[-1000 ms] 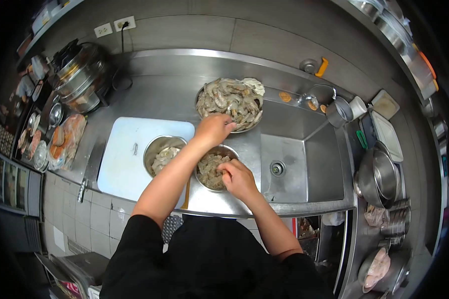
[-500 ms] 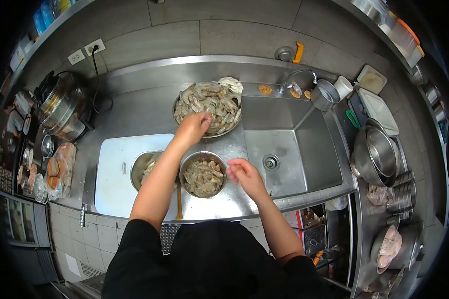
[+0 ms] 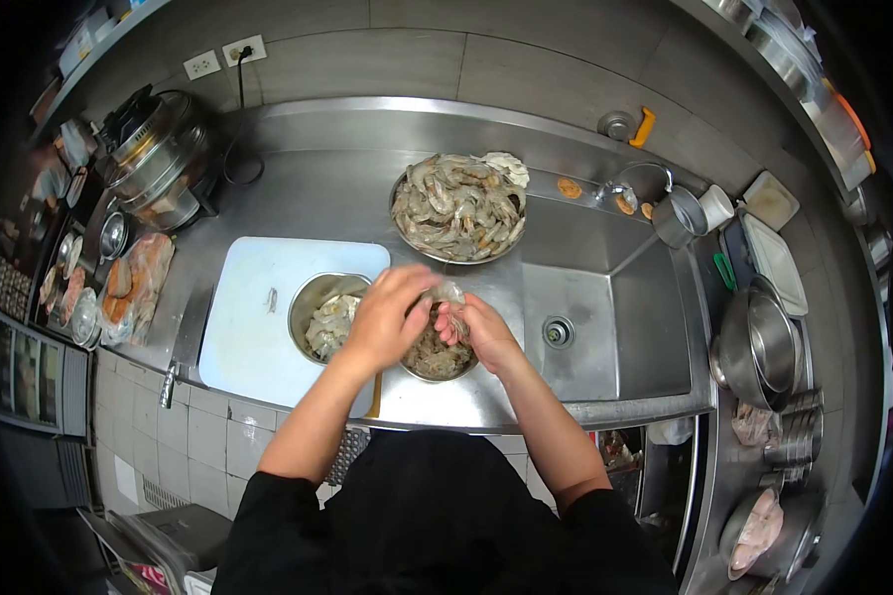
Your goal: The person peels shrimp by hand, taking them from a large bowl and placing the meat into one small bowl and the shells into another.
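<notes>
A greyish raw shrimp (image 3: 448,294) is in the closed fingers of my right hand (image 3: 484,331), above a round metal bowl of shrimp peelings (image 3: 439,357). My left hand (image 3: 389,315) reaches in from the left, its blurred fingertips right at the shrimp and its thumb lower down. Both hands partly cover the bowl of peelings. Left of it, a metal bowl (image 3: 300,315) with peeled shrimp (image 3: 331,323) stands on a white cutting board (image 3: 243,337). Behind my hands, a large bowl is heaped with unpeeled shrimp (image 3: 456,206).
A steel sink (image 3: 650,332) with a faucet (image 3: 650,167) lies to the right. Stacked metal bowls (image 3: 759,332) stand beyond it. On the left are a glass-bowled appliance (image 3: 159,169) and a plastic bag of orange-pink food (image 3: 141,288). A small shrimp piece (image 3: 272,299) lies on the board.
My left hand has come back from the heaped shrimp bowl to meet my right hand over the peelings. A shrimp now shows between them. The view has shifted slightly.
</notes>
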